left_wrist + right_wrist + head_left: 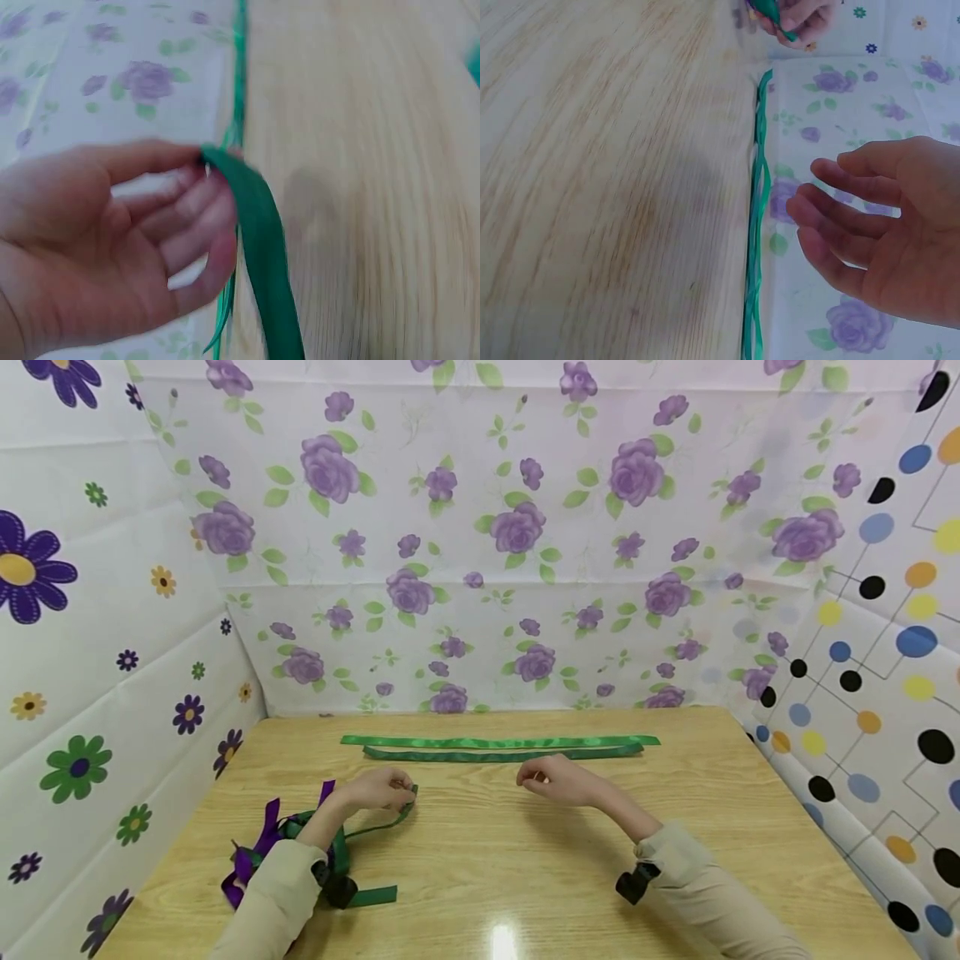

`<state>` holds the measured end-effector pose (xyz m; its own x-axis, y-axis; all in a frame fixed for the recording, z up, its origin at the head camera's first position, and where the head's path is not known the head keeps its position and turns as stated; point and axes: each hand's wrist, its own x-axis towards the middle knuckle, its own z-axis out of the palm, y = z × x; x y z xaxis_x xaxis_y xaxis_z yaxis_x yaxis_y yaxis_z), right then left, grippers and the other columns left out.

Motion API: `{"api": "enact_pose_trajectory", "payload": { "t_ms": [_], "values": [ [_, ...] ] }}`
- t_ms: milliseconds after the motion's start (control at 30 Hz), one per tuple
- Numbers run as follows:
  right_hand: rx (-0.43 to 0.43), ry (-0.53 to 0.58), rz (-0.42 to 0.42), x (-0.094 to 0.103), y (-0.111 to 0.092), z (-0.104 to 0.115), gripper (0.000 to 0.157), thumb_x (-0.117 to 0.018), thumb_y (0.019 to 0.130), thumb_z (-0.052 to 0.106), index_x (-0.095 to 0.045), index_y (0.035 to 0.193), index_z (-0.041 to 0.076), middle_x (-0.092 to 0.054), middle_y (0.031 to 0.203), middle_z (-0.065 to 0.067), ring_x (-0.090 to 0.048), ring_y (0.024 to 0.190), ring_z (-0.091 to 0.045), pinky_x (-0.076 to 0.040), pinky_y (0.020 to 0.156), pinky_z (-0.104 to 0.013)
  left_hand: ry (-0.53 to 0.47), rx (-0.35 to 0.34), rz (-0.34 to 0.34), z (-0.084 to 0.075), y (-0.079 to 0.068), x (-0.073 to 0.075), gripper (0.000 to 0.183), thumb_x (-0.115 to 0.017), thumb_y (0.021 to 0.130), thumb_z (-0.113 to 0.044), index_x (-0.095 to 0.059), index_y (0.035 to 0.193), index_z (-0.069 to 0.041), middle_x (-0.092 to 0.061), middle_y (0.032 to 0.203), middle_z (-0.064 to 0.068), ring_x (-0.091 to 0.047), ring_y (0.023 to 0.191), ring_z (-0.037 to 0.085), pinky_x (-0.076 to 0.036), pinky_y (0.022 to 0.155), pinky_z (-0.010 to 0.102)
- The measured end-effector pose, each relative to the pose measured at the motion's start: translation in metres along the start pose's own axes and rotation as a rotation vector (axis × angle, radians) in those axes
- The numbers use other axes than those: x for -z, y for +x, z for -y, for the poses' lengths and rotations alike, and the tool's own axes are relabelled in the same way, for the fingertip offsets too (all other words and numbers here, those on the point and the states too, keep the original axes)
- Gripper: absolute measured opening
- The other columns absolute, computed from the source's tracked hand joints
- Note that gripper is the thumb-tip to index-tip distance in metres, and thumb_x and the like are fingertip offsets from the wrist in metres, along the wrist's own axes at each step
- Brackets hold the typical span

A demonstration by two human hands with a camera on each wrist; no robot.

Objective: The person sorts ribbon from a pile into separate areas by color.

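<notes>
My left hand (378, 789) pinches the end of a dark green ribbon (262, 247) between thumb and fingertips. From there the ribbon hangs down and runs back to a tangled pile of purple ribbon (267, 831) and green ribbon under my left forearm, which hides part of the pile. My right hand (558, 779) hovers above the table at the right, its fingers loosely bent around nothing. Beyond both hands, a bright green ribbon (498, 743) and a darker green ribbon (480, 757) lie stretched out side by side, left to right.
The wooden table (480, 843) meets a flower-printed cloth (517, 610) at its back edge. Patterned cloths also stand along the left and right sides. A loose green ribbon end (375, 896) sticks out from the pile near the left wrist.
</notes>
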<state>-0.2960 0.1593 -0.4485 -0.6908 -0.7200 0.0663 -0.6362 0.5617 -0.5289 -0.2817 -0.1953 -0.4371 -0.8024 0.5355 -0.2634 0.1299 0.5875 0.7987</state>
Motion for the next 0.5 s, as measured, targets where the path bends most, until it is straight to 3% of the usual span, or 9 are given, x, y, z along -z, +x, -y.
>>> {"api": "enact_pose_trajectory", "payload": {
  "t_ms": [100, 167, 267, 367, 500],
  "values": [
    [0.017, 0.044, -0.011, 0.000, 0.003, 0.007, 0.022, -0.048, 0.102, 0.018, -0.064, 0.117, 0.012, -0.068, 0.110, -0.008, -0.064, 0.098, -0.016, -0.052, 0.083, -0.029, -0.175, -0.024, 0.111, -0.004, 0.002, 0.000, 0.017, -0.049, 0.101, -0.012, -0.055, 0.100, 0.004, -0.060, 0.081, 0.009, -0.051, 0.068, 0.020, -0.046, 0.073, 0.034],
    [0.036, 0.088, -0.017, 0.001, 0.006, 0.013, 0.022, -0.049, 0.102, 0.018, -0.062, 0.118, 0.013, -0.067, 0.108, -0.006, -0.065, 0.096, -0.018, -0.053, 0.082, -0.028, -0.227, -0.035, 0.163, -0.007, 0.003, -0.003, 0.021, -0.049, 0.102, -0.016, -0.056, 0.106, 0.003, -0.066, 0.097, 0.015, -0.062, 0.085, 0.031, -0.050, 0.084, 0.038],
    [0.069, 0.138, -0.015, 0.001, 0.009, 0.021, 0.022, -0.049, 0.102, 0.019, -0.060, 0.119, 0.013, -0.067, 0.104, -0.003, -0.066, 0.093, -0.022, -0.053, 0.079, -0.027, -0.279, -0.046, 0.219, -0.012, 0.006, -0.008, 0.022, -0.048, 0.103, -0.019, -0.057, 0.108, 0.000, -0.064, 0.114, 0.020, -0.058, 0.113, 0.042, -0.049, 0.096, 0.042],
    [0.099, 0.163, -0.005, 0.000, 0.013, 0.029, 0.023, -0.050, 0.102, 0.020, -0.060, 0.121, 0.013, -0.068, 0.104, -0.003, -0.067, 0.093, -0.025, -0.053, 0.080, -0.026, -0.319, -0.053, 0.235, -0.017, 0.010, -0.014, 0.018, -0.047, 0.103, -0.019, -0.056, 0.105, -0.004, -0.064, 0.109, 0.015, -0.058, 0.112, 0.041, -0.050, 0.093, 0.041],
    [0.090, 0.201, 0.020, -0.004, 0.017, 0.036, 0.026, -0.051, 0.101, 0.025, -0.059, 0.123, 0.014, -0.069, 0.104, -0.004, -0.067, 0.094, -0.024, -0.053, 0.081, -0.026, -0.359, -0.052, 0.242, -0.026, 0.017, -0.024, 0.017, -0.046, 0.103, -0.018, -0.056, 0.105, -0.003, -0.063, 0.101, 0.007, -0.062, 0.095, 0.025, -0.051, 0.081, 0.033]
  ]
}}
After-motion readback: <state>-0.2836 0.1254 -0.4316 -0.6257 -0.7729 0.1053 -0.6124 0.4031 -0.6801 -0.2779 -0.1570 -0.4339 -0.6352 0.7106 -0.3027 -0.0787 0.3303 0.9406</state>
